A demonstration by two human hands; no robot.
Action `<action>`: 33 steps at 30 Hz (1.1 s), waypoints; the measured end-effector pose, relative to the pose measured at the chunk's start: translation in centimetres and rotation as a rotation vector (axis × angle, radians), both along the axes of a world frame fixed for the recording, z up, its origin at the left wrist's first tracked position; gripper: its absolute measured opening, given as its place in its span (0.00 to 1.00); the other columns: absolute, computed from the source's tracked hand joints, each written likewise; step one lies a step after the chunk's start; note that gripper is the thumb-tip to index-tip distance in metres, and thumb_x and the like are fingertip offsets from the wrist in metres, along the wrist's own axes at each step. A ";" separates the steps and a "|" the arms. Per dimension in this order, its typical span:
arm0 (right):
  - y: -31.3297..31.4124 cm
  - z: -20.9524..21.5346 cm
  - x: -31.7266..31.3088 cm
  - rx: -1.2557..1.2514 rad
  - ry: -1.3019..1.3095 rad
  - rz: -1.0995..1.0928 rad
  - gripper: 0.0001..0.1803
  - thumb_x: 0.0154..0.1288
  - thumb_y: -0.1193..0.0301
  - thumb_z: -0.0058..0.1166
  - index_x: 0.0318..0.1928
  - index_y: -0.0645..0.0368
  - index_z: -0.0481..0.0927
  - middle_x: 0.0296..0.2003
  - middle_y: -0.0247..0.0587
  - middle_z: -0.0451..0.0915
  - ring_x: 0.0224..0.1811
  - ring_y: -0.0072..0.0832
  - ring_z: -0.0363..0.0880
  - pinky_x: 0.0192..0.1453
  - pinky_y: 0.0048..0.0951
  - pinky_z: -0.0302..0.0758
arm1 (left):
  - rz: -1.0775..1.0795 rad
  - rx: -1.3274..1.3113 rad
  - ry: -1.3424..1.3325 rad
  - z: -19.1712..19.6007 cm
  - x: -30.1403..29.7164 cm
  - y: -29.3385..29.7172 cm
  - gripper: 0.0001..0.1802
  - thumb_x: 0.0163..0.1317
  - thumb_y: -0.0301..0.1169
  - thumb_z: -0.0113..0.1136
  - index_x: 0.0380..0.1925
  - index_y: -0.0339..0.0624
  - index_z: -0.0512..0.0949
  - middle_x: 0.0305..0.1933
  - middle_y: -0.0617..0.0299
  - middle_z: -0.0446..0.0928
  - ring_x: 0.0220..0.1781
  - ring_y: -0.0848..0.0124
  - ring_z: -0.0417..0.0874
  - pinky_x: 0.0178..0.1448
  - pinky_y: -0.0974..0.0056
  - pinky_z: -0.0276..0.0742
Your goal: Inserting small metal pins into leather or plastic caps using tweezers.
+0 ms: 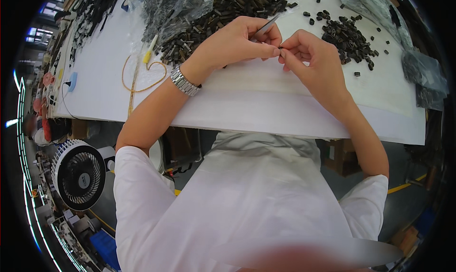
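My left hand (236,43), with a metal-link watch (184,80) on its wrist, is closed around a slim grey metal tool (266,26). The tool's far end sticks out up and to the right; its exact kind is hidden by the fingers. Thumb and fingertips of my right hand (311,58) pinch a tiny dark piece (280,48), mostly covered. Both hands' fingertips meet at that piece, just above the white table (266,98). Behind my left hand spreads a large pile of small dark pieces (247,6). A smaller heap of dark pieces (349,37) lies right of my right hand.
Clear plastic bags lie at the back (175,8) and on the right edge (422,72). Left of my forearm are a yellow-and-white pen-like tool (150,50) and a tan cord (131,89). A white-and-black fan (81,174) stands at the lower left, below the table edge.
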State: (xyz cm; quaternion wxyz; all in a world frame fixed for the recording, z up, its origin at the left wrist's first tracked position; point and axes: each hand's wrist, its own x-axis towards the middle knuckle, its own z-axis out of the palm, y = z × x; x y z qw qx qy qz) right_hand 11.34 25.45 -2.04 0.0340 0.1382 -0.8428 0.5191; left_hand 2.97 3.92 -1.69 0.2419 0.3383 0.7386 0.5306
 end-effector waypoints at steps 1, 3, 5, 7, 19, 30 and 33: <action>-0.2 0.2 0.3 -0.075 -0.052 -0.002 0.06 0.72 0.76 0.61 0.42 0.67 0.82 0.35 0.41 0.89 0.36 0.22 0.88 0.44 0.25 0.84 | -0.015 0.022 -0.060 -0.3 -0.1 0.0 0.09 0.64 0.35 0.71 0.37 0.42 0.83 0.29 0.74 0.78 0.33 0.86 0.75 0.36 0.75 0.65; -0.4 0.6 0.9 -0.151 -0.107 0.001 0.06 0.72 0.76 0.61 0.42 0.68 0.82 0.35 0.41 0.89 0.36 0.22 0.88 0.43 0.25 0.84 | -0.049 0.051 0.030 -1.1 -0.4 0.1 0.09 0.63 0.34 0.70 0.36 0.42 0.83 0.29 0.73 0.78 0.32 0.85 0.74 0.35 0.73 0.65; -0.3 0.7 1.3 -0.100 -0.154 -0.009 0.05 0.72 0.78 0.60 0.43 0.69 0.82 0.35 0.41 0.89 0.38 0.23 0.89 0.43 0.26 0.85 | -0.084 0.083 0.118 -1.3 -0.3 0.4 0.08 0.62 0.33 0.70 0.35 0.42 0.82 0.28 0.73 0.78 0.31 0.84 0.73 0.35 0.72 0.64; -0.4 0.1 1.1 -0.120 -0.156 -0.014 0.05 0.72 0.78 0.60 0.43 0.69 0.82 0.35 0.41 0.89 0.38 0.24 0.90 0.44 0.27 0.85 | -0.042 -0.012 0.211 -1.1 0.1 0.5 0.07 0.61 0.32 0.69 0.33 0.41 0.82 0.27 0.72 0.78 0.30 0.82 0.71 0.33 0.69 0.65; -1.1 -2.4 -5.2 0.133 0.466 -0.105 0.05 0.73 0.76 0.63 0.45 0.62 0.83 0.36 0.44 0.91 0.38 0.31 0.92 0.44 0.29 0.86 | 0.440 0.148 0.077 0.2 0.5 0.8 0.08 0.68 0.30 0.68 0.37 0.36 0.82 0.29 0.59 0.86 0.19 0.78 0.74 0.24 0.70 0.65; -1.1 -1.0 -2.4 -0.212 0.450 -0.064 0.08 0.76 0.80 0.60 0.51 0.64 0.87 0.36 0.35 0.87 0.33 0.19 0.84 0.40 0.21 0.81 | 0.028 0.532 -0.514 -0.2 0.0 -0.4 0.11 0.76 0.29 0.63 0.54 0.35 0.81 0.44 0.63 0.86 0.17 0.90 0.63 0.19 0.79 0.53; -1.3 -0.8 -2.0 -0.329 0.406 -0.034 0.08 0.76 0.79 0.60 0.51 0.64 0.88 0.38 0.36 0.89 0.35 0.20 0.86 0.42 0.22 0.82 | 0.166 0.388 -0.273 1.9 1.1 -0.3 0.10 0.72 0.29 0.67 0.49 0.36 0.83 0.36 0.67 0.85 0.19 0.89 0.66 0.21 0.77 0.57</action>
